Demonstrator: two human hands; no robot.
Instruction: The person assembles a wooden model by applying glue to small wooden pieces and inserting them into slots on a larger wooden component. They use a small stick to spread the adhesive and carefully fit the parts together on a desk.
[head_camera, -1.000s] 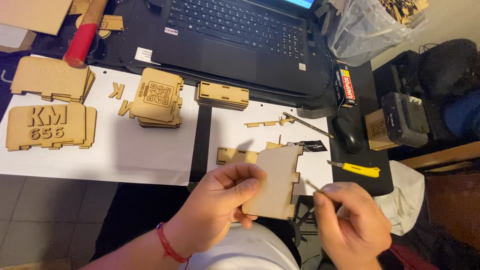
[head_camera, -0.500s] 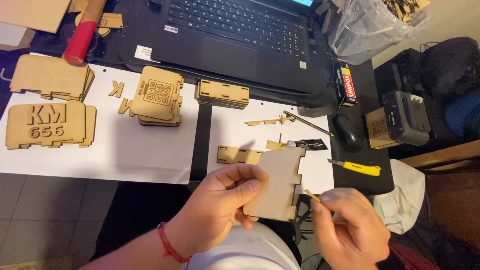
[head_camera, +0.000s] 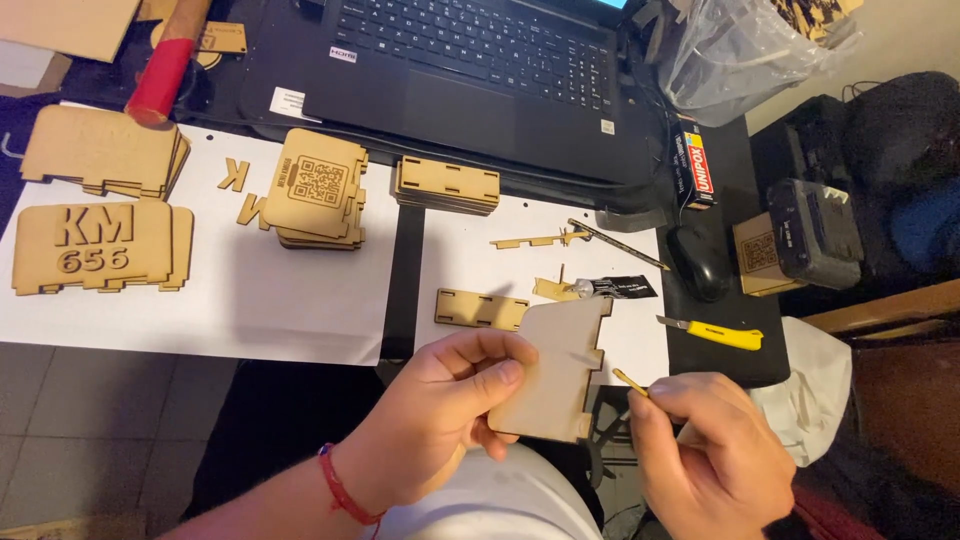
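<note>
The left hand pinches a flat wooden panel with notched edges, thumb on the front and fingers behind, and holds it upright in the air just in front of the near edge of the desk, likely so its right edge faces the other hand. The right hand is closed around a thin stick, held like a pencil, with its tip pointing up toward the panel's right edge but not touching it. Both hands hang over the person's lap, close to the body, where it is easy to see small work. On the desk just past the panel lie a small slotted wooden strip and a dark glue tube on white paper, close by for reaching. A yellow knife lies near the right edge. Farther left, stacks of wooden pieces sit sorted in piles, one stack with a square code pattern. At the far edge sits an open black laptop, with a red roll at the far left corner.
</note>
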